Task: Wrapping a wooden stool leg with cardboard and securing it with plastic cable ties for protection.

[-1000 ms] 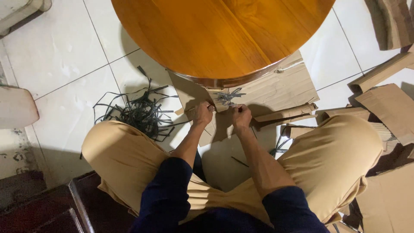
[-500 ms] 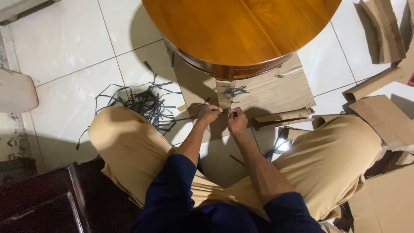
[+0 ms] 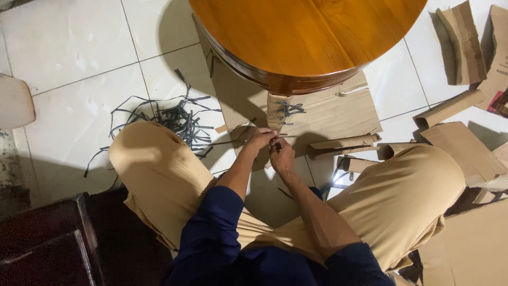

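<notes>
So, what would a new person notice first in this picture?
Probably the round wooden table at the top, with flat cardboard on the floor beneath it. Just below its edge, the left hand and right hand meet over something small. A tangle of dark strips lies on the tiles further left.

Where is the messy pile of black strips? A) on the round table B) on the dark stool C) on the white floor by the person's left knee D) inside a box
C: the black strips lie tangled on the white floor, beside the left knee, not on the round table.
</notes>
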